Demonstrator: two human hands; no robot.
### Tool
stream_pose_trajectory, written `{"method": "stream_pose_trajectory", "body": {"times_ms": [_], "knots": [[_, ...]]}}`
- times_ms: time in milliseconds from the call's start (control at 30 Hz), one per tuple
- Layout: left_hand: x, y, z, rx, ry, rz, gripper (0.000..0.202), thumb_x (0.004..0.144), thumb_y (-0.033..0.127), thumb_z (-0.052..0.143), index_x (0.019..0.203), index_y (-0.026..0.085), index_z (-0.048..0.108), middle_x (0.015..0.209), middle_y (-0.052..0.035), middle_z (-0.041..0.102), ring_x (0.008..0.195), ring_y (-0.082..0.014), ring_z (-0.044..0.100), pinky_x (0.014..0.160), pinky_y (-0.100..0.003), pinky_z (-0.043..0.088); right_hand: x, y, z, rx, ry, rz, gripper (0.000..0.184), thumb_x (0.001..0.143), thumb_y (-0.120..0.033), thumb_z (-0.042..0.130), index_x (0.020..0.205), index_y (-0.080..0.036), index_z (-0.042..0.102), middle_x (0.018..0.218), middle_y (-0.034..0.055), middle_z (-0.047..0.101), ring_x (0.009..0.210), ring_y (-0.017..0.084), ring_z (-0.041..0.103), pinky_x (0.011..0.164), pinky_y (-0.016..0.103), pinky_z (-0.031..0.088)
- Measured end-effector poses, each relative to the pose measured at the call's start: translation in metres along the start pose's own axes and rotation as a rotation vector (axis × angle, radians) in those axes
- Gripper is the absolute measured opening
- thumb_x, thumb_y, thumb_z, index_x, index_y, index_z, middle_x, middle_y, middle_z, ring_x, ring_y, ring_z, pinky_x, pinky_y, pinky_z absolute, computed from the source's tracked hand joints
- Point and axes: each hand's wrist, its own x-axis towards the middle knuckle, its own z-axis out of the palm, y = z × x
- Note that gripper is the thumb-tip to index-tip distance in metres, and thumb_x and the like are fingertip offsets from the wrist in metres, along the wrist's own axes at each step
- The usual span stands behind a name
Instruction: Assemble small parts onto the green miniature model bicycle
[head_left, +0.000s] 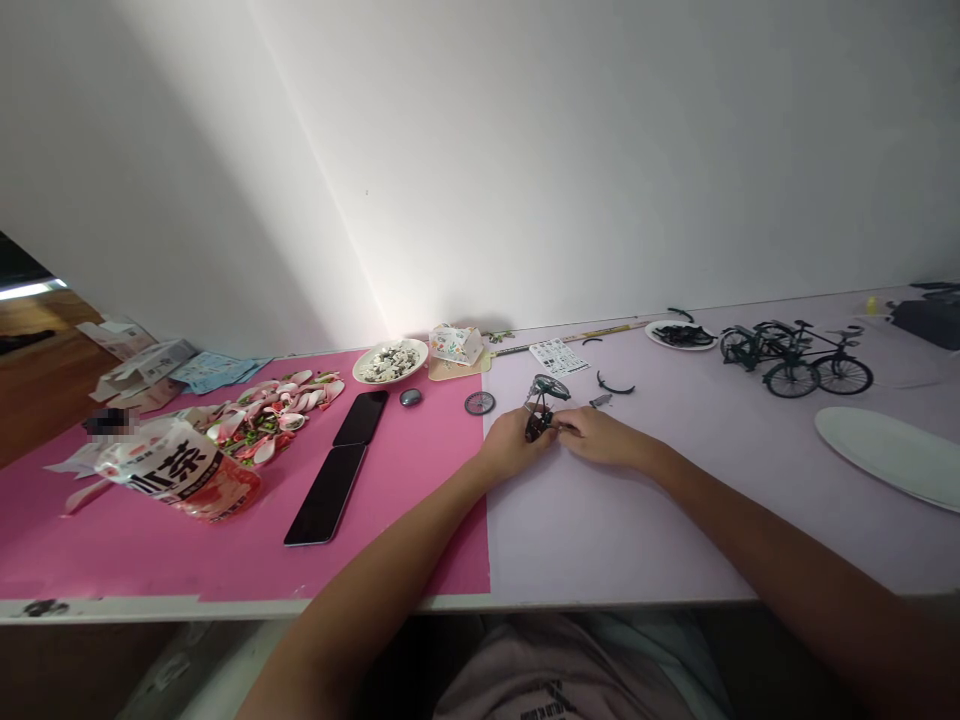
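Counted: one part-built model bicycle point(538, 421), one loose wheel point(480, 403), two phones point(327, 495). The model is gripped over the table point(585, 530) by the left hand point(510, 443); fingertips of the right hand point(596, 436) are bunched beside it, grip undetermined. Long axis: directed away from the person, attached wheel uppermost.

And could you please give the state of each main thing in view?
Small model: held in left hand, right hand against it
Loose wheel: flat, unattached
Near phone: flat, screen dark
Front bicycle: upright, both wheels on
Black parts: heaped on white plate
Pale pieces: lying on another plate
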Motion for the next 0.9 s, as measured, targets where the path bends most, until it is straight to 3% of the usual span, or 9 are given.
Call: {"method": "stream_pose_trajectory", "body": {"times_ms": [233,433,567,700,900], "knots": [[-0.002,0.000,0.004,-0.029,0.045,-0.029,0.023,0.088,0.035,0.061,0.106,0.020,0.066,0.085,-0.0022,0.073,0.071,-0.0162,0.065,0.062,-0.024,0.043,0.000,-0.001,0.001,0.012,0.038,-0.008,0.017,0.081,-0.023,0.049,0.065,-0.021,0.047,0.063,-0.0026,0.050,0.058,0.014,0.041,0.056,0.028,0.029],[-0.003,-0.002,0.010,-0.082,0.089,-0.055,0.030,0.088,0.040,0.062,0.108,0.019,0.065,0.077,-0.0002,0.070,0.066,-0.0149,0.063,0.058,-0.024,0.042,0.000,-0.001,0.000,-0.020,0.091,0.035,0.013,0.081,-0.021,0.050,0.075,-0.021,0.062,0.070,-0.0011,0.061,0.063,0.015,0.049,0.059,0.027,0.033],[-0.003,-0.003,0.011,-0.065,0.107,-0.074,0.028,0.086,0.038,0.063,0.107,0.019,0.064,0.074,0.0004,0.069,0.064,-0.0144,0.062,0.058,-0.024,0.041,0.002,0.001,0.001,0.001,0.132,0.043,0.020,0.088,-0.029,0.050,0.074,-0.020,0.061,0.070,-0.0003,0.063,0.064,0.016,0.052,0.061,0.027,0.035],[-0.002,-0.004,0.012,-0.063,0.126,-0.087,0.026,0.087,0.037,0.062,0.107,0.020,0.064,0.074,0.0007,0.070,0.062,-0.0143,0.062,0.059,-0.024,0.042,0.004,0.005,0.004,0.046,0.164,0.029,0.023,0.095,-0.035,0.048,0.087,-0.020,0.064,0.080,0.0021,0.068,0.071,0.018,0.058,0.065,0.028,0.038],[-0.002,-0.004,0.013,-0.050,0.135,-0.094,0.029,0.088,0.040,0.062,0.110,0.021,0.064,0.076,0.0001,0.071,0.063,-0.0152,0.063,0.060,-0.025,0.044,0.006,0.009,0.005,0.013,0.157,0.017,0.025,0.099,-0.035,0.043,0.092,-0.020,0.062,0.087,0.0047,0.071,0.077,0.019,0.061,0.070,0.029,0.040]]}}
